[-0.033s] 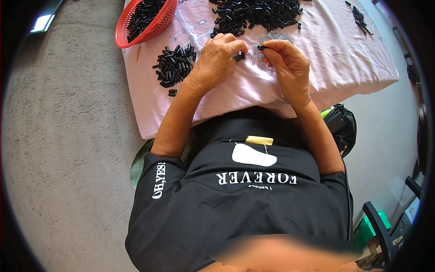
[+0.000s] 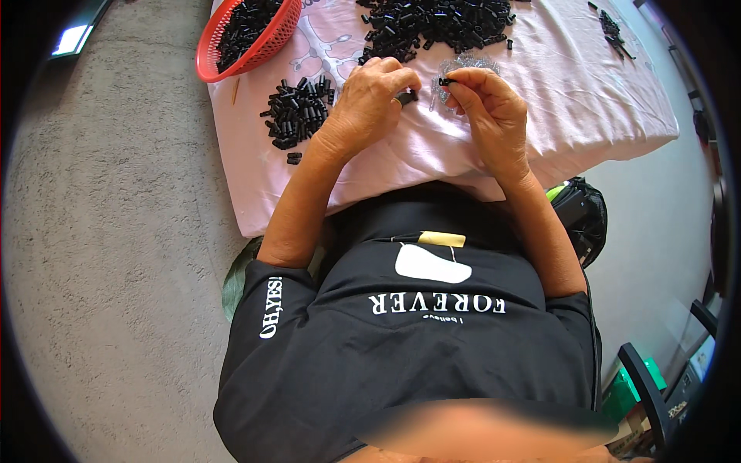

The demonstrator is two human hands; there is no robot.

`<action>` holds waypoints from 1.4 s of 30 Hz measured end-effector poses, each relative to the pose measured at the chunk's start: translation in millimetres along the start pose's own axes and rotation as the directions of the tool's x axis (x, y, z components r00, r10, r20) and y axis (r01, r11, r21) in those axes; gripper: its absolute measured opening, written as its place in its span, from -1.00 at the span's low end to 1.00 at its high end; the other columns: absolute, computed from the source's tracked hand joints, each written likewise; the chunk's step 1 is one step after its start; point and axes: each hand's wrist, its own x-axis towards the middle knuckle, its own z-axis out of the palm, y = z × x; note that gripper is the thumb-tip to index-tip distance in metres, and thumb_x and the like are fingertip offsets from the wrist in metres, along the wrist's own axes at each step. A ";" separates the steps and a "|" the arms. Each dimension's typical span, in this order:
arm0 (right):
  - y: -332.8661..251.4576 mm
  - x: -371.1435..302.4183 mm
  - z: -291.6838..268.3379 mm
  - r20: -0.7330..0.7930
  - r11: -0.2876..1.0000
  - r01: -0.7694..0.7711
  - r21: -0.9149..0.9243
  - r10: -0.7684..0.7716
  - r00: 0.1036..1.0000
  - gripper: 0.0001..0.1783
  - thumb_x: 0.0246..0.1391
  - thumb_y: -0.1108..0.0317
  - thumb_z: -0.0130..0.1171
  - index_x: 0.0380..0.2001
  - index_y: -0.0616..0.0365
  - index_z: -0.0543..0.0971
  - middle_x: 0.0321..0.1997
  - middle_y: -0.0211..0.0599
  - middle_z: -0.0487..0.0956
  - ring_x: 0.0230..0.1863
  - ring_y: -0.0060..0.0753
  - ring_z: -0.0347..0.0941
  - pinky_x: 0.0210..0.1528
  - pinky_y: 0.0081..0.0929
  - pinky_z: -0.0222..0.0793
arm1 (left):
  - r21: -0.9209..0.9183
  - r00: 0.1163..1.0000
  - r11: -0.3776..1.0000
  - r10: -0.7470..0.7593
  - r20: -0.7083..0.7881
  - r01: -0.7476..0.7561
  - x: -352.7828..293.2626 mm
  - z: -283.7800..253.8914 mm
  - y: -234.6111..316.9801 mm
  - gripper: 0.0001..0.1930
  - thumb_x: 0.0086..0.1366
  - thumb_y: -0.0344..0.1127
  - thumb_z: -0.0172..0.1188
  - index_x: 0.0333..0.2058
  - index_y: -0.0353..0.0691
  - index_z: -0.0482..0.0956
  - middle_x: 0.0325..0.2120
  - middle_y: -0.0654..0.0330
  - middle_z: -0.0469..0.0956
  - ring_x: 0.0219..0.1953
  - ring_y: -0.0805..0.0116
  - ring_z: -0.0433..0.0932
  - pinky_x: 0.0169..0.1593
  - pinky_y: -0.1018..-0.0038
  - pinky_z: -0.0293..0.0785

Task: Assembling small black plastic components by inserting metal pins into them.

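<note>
My left hand [image 2: 366, 100] is closed over the table, its fingers curled around a short black cylindrical piece [image 2: 404, 98] whose end shows beyond the fingertips. Facing it, my right hand [image 2: 495, 112] pinches a small black piece [image 2: 445, 81] between thumb and forefinger. A small gap separates the two hands. Behind my right fingers lies a heap of thin, silvery metal-like bits [image 2: 472, 62], partly hidden. A small pile of short black tubes [image 2: 297, 112] sits left of my left wrist, and a larger pile of black pieces [image 2: 440, 23] spreads just beyond both hands.
A pink cloth [image 2: 563, 100] covers the table. At its far left stands a red mesh basket [image 2: 290, 32] filled with black pieces, with a thin wooden stick [image 2: 235, 89] beside it. A few slender black parts [image 2: 612, 32] lie far right. A black bag [image 2: 583, 220] is below the table's right side.
</note>
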 end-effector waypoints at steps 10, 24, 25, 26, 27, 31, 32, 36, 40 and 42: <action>-0.4 1.2 -0.2 0.016 1.000 -0.020 -0.003 0.020 1.000 -0.87 0.23 0.56 0.20 -0.16 0.30 0.62 -0.38 -0.43 0.63 -0.37 -0.71 0.50 -0.26 -0.72 0.45 | -0.422 0.981 0.898 -0.174 -0.089 0.121 3.4 -13.4 26.3 -0.80 0.17 -0.66 0.19 -0.21 -0.34 0.58 -0.36 0.12 0.65 -0.26 0.38 0.67 -0.14 0.51 0.57; 0.5 -0.3 -0.8 0.060 1.000 0.001 -0.010 -0.001 0.998 -0.87 0.27 0.54 0.16 -0.15 0.30 0.62 -0.38 -0.43 0.62 -0.34 -0.71 0.50 -0.24 -0.72 0.45 | -0.232 0.993 0.972 -0.067 -0.100 0.042 4.2 -23.2 37.7 -0.80 0.15 -0.62 0.20 -0.22 -0.34 0.58 -0.37 0.05 0.67 -0.25 0.24 0.72 -0.17 0.44 0.61; 0.6 -0.4 -0.8 0.059 1.000 0.002 -0.010 -0.001 0.998 -0.87 0.27 0.54 0.16 -0.15 0.30 0.62 -0.38 -0.43 0.62 -0.34 -0.71 0.50 -0.24 -0.72 0.45 | -0.235 0.992 0.971 -0.072 -0.105 0.046 3.8 -23.0 37.2 -0.81 0.15 -0.62 0.20 -0.22 -0.34 0.58 -0.37 0.06 0.67 -0.25 0.26 0.72 -0.17 0.45 0.61; 0.7 -0.5 -0.8 0.062 1.000 0.005 -0.014 -0.004 0.998 -0.87 0.27 0.54 0.16 -0.15 0.30 0.62 -0.38 -0.43 0.62 -0.34 -0.72 0.50 -0.23 -0.72 0.45 | -0.238 0.991 0.970 -0.078 -0.111 0.049 3.5 -22.8 36.9 -0.81 0.16 -0.62 0.20 -0.22 -0.34 0.58 -0.37 0.07 0.67 -0.26 0.27 0.72 -0.17 0.46 0.60; 0.7 -0.6 -0.9 0.064 1.000 0.006 -0.017 -0.005 0.998 -0.87 0.27 0.54 0.16 -0.15 0.30 0.62 -0.38 -0.43 0.62 -0.34 -0.72 0.50 -0.23 -0.72 0.45 | -0.238 0.991 0.970 -0.078 -0.110 0.049 3.6 -23.3 37.8 -0.81 0.16 -0.62 0.20 -0.22 -0.34 0.58 -0.37 0.07 0.67 -0.26 0.27 0.72 -0.17 0.46 0.60; -0.4 -0.4 -1.1 0.063 1.000 -0.001 -0.006 0.002 0.998 -0.87 0.27 0.54 0.16 -0.15 0.31 0.61 -0.37 -0.44 0.62 -0.34 -0.72 0.50 -0.23 -0.71 0.45 | -0.336 0.983 0.932 -0.167 -0.073 0.133 3.1 -25.4 40.0 -0.82 0.17 -0.61 0.21 -0.23 -0.34 0.58 -0.38 0.09 0.66 -0.27 0.32 0.71 -0.16 0.49 0.59; 0.0 -0.2 -0.9 0.046 1.000 -0.003 -0.008 0.003 0.999 -0.86 0.26 0.55 0.16 -0.15 0.31 0.61 -0.37 -0.44 0.62 -0.34 -0.72 0.50 -0.22 -0.71 0.46 | -0.362 0.978 0.917 -0.199 -0.056 0.166 2.8 -25.9 39.6 -0.83 0.17 -0.60 0.21 -0.23 -0.34 0.58 -0.39 0.09 0.66 -0.27 0.33 0.70 -0.15 0.49 0.59; -0.2 -0.1 -1.4 0.035 1.000 -0.010 -0.019 0.010 0.999 -0.86 0.25 0.55 0.16 -0.14 0.31 0.61 -0.36 -0.44 0.62 -0.33 -0.71 0.51 -0.21 -0.71 0.46 | -0.331 0.971 0.926 -0.223 -0.088 0.183 -2.3 -14.5 23.5 -0.84 0.16 -0.60 0.22 -0.25 -0.34 0.58 -0.39 0.07 0.66 -0.28 0.32 0.70 -0.14 0.48 0.59; 0.7 0.2 -1.6 0.035 1.000 -0.013 -0.027 0.014 0.999 -0.86 0.25 0.56 0.17 -0.14 0.31 0.61 -0.35 -0.44 0.63 -0.32 -0.72 0.51 -0.20 -0.71 0.47 | -0.209 0.974 0.961 -0.204 -0.097 0.181 -5.4 -1.3 15.8 -0.87 0.15 -0.59 0.22 -0.29 -0.33 0.57 -0.41 0.05 0.65 -0.34 0.27 0.67 -0.20 0.44 0.59; 0.5 0.3 -1.4 0.026 1.000 -0.011 -0.019 0.011 1.000 -0.85 0.24 0.57 0.18 -0.14 0.30 0.61 -0.35 -0.44 0.63 -0.32 -0.72 0.51 -0.20 -0.70 0.47 | -0.153 0.978 0.975 -0.181 -0.107 0.163 -5.3 3.1 12.8 -0.89 0.15 -0.57 0.21 -0.31 -0.32 0.56 -0.42 0.07 0.61 -0.35 0.21 0.64 -0.26 0.39 0.55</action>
